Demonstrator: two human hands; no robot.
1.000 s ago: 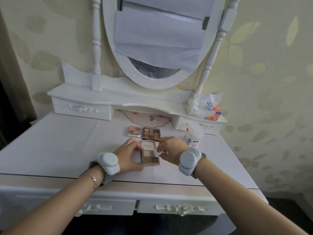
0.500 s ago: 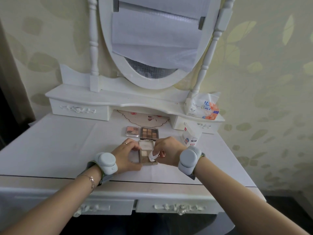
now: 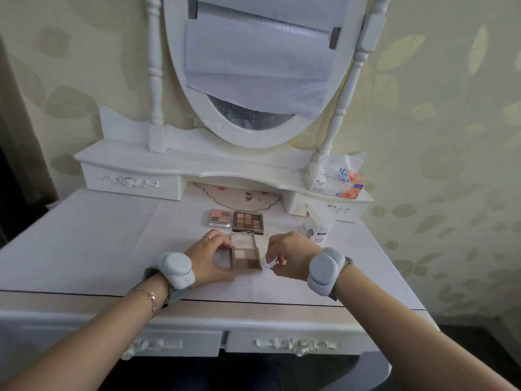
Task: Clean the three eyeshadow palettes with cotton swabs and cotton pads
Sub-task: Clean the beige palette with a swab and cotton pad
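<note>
Just below the middle of the frame, an open palette [image 3: 245, 255] lies on the table [image 3: 93, 244]. The left hand [image 3: 212, 256] grips its left edge, and the right hand [image 3: 287, 256] pinches a folded cotton pad [image 3: 266, 263] at its lower right corner. This looks like wiping of the first palette. Next, the pad should sweep along the rim without touching the powders. A pink palette [image 3: 220, 217] and a brown palette [image 3: 248, 220] wait above.
</note>
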